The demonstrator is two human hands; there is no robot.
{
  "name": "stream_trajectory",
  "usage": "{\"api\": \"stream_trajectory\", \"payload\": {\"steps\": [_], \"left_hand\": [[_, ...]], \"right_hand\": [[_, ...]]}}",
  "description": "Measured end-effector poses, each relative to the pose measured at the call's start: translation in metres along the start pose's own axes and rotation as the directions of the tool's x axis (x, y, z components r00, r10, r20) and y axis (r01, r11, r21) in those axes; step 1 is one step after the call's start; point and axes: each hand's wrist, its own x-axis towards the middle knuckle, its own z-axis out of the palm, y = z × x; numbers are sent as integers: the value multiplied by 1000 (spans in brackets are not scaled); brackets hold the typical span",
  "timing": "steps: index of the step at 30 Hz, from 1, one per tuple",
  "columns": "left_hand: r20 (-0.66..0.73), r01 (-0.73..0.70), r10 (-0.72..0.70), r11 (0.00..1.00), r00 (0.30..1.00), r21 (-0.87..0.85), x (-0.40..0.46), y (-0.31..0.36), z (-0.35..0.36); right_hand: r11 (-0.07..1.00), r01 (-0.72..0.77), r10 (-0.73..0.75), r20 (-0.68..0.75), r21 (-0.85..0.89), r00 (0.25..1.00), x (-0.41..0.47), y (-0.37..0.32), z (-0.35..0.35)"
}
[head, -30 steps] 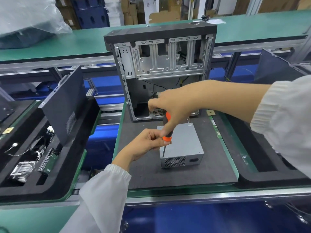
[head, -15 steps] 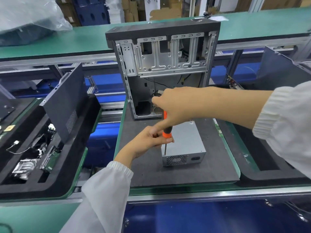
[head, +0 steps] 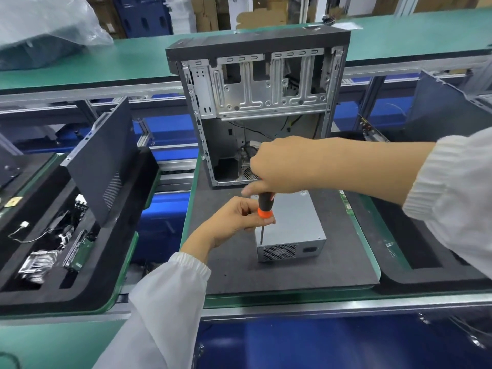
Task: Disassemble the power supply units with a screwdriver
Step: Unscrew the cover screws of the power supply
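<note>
Head-worn camera looks forward and down, close over the workbench (head: 266,272).

Right hand (head: 282,166) reaching in from the right, fingers curled down, wrist straight, forearm bare, white sleeve pushed back. Left hand (head: 237,219) coming up from below, fingers bent in a pinching grip, wrist slightly raised, white sleeve to the cuff.

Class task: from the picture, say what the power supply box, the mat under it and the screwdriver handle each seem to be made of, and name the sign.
Power supply box: sheet metal, probably steel; dull grey sheen, punched vent grille.
Mat: dark foam or felt, likely; matte, slightly fuzzy surface, no reflections.
Screwdriver handle: plastic or rubber, seemingly; smooth black body, orange collar.
</note>
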Motion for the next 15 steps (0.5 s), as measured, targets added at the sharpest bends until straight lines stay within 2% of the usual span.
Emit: {"api": "stream_trajectory", "payload": {"steps": [1, 3, 5, 7, 9, 11, 13, 15], "left_hand": [[3, 3, -3, 1000, 1000, -1, 0, 0, 0], [-1, 4, -4, 1000, 1000, 1, -1, 0, 0], [-13, 18, -18, 1000, 1000, -2, -1, 0, -1], [-21, 16, -16, 1000, 1000, -8, 0, -1, -3], [-14, 0, 0, 1000, 1000, 10, -1, 0, -3], [7, 1, -1, 1000, 1000, 12, -1, 2, -4], [10, -2, 1, 1000, 1000, 26, -1, 3, -4], [12, -7, 7, 1000, 1000, 29, -1, 3, -4]], "right_hand": [[999, 49, -49, 16, 14, 999, 1, 1, 0], [978, 147, -166, 127, 147, 978, -1, 5, -7], [950, 173, -222, 170, 262, 960, -1, 11, -11], [969, 127, -154, 118, 213, 981, 1, 8, -10], [992, 41, -42, 1, 119, 999, 3, 3, -5], [997, 37, -33, -62, 74, 998, 4, 1, -2], [979, 148, -149, 0, 140, 989, 4, 4, -4], [940, 210, -251, 131, 269, 959, 2, 10, -10]]}}
